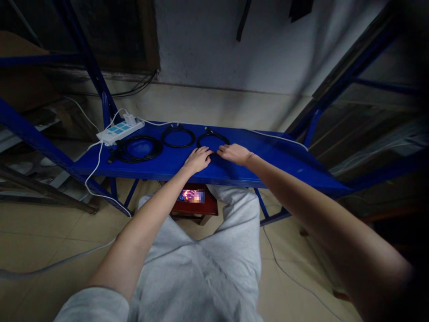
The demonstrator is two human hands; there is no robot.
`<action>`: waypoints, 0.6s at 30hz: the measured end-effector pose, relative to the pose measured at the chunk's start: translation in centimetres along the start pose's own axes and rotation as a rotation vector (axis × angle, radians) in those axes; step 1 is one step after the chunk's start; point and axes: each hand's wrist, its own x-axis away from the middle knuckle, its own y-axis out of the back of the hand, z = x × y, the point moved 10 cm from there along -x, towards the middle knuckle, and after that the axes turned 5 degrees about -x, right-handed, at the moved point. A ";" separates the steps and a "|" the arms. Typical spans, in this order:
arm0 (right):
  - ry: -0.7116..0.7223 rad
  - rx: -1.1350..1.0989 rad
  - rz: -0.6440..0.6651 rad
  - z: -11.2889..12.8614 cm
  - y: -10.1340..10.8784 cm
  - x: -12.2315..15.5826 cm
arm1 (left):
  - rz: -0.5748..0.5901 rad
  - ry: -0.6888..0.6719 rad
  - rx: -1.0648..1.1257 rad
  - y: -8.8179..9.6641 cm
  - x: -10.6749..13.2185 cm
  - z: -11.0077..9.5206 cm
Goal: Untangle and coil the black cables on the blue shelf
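Observation:
Three coiled black cables lie in a row on a blue shelf board [275,156]. The right coil [212,137] sits just beyond both hands. My left hand [197,159] rests palm down with its fingers curled on the near edge of that coil. My right hand [234,153] lies beside it, fingertips touching the same coil's near right edge. The middle coil [178,136] and the larger left coil [138,149] lie untouched further left.
A white power strip [119,129] with a white cord sits at the shelf's left end. Blue rack posts [90,67] rise on both sides. A red stool [197,206] with a lit phone on it stands under the shelf. Loose cables trail over the tiled floor.

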 end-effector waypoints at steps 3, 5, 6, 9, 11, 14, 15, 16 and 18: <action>0.018 0.023 0.007 0.1 -0.1 -0.3 | 0.002 0.000 -0.003 0.1 0.1 -0.1; 0.033 0.029 0.012 0.3 0.0 -0.4 | 0.005 -0.004 -0.005 0.2 0.1 -0.2; 0.039 0.031 0.015 0.3 0.0 -0.3 | 0.007 -0.007 -0.005 0.3 0.1 -0.2; 0.047 0.042 0.028 0.6 0.3 -0.2 | 0.008 -0.013 -0.002 0.3 0.2 -0.3; 0.045 0.047 0.035 0.7 0.3 -0.1 | 0.002 -0.018 -0.002 0.4 0.2 -0.3; 0.009 0.046 0.032 0.8 0.3 -0.1 | -0.002 -0.013 -0.004 0.3 0.1 -0.2; -0.013 0.040 0.030 0.8 0.3 -0.1 | 0.000 -0.010 -0.005 0.2 0.1 -0.2; -0.042 0.031 0.027 0.7 0.3 -0.2 | 0.003 -0.006 -0.005 0.2 0.1 -0.1; -0.112 0.001 0.024 0.5 0.3 -0.4 | 0.010 -0.004 -0.006 0.1 0.0 -0.1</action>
